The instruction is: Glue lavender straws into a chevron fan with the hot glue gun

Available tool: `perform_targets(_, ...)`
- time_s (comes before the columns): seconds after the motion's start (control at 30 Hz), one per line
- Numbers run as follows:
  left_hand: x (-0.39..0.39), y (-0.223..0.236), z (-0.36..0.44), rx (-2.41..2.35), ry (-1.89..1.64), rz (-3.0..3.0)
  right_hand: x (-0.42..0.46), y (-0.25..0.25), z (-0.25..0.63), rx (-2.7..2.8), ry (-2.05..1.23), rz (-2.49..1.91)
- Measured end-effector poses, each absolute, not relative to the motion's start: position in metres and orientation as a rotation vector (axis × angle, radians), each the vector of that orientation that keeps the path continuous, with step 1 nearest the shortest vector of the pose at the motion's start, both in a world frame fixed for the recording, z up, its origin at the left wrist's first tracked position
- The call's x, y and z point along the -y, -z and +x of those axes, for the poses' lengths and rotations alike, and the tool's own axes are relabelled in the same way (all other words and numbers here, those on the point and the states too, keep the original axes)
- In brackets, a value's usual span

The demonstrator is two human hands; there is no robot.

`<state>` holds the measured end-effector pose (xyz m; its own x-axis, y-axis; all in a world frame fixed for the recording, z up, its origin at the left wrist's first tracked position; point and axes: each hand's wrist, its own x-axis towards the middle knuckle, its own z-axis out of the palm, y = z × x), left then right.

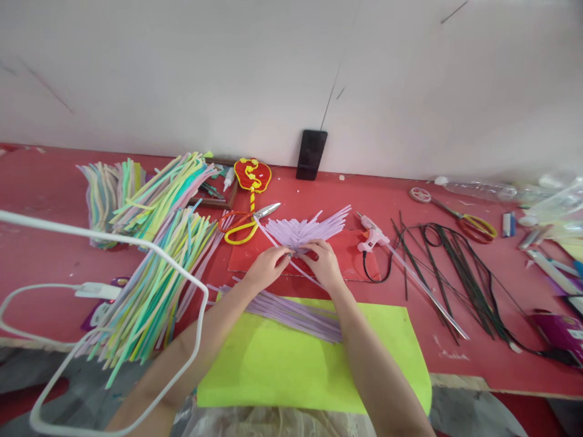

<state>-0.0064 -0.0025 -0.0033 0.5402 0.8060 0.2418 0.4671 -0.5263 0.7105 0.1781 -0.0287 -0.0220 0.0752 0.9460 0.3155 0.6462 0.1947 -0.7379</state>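
A fan of lilac pipe cleaners (pixel 303 230), laid in a V pattern, lies over a red board (pixel 241 258) in front of me. My left hand (pixel 272 266) pinches the near end of the fan with its fingertips. From the other side, my right hand (pixel 322 262) is closed on the same end, thumb and fingers together. A single lilac stem slants under both hands. More loose lilac pipe cleaners (pixel 296 315) rest on the yellow-green sheet (pixel 291 370) beneath my forearms. The exact pinch point is partly hidden by my fingers.
Scissors (pixel 246 224) lie left of the fan, a pink glue gun (pixel 372 233) right of it. Multicoloured pipe cleaners (pixel 159 273) heap at left, crossed by a white cable (pixel 182 270). Dark green stems (pixel 460 273) spread at right. A phone (pixel 312 155) leans on the wall.
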Motion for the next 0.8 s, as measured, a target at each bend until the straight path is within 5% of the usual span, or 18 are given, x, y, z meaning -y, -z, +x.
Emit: perform_targets(0.8,0.003,0.000,-0.007,-1.024,-0.738,2.126,0.030,0.003,0.196,1.124,-0.701,-1.550)
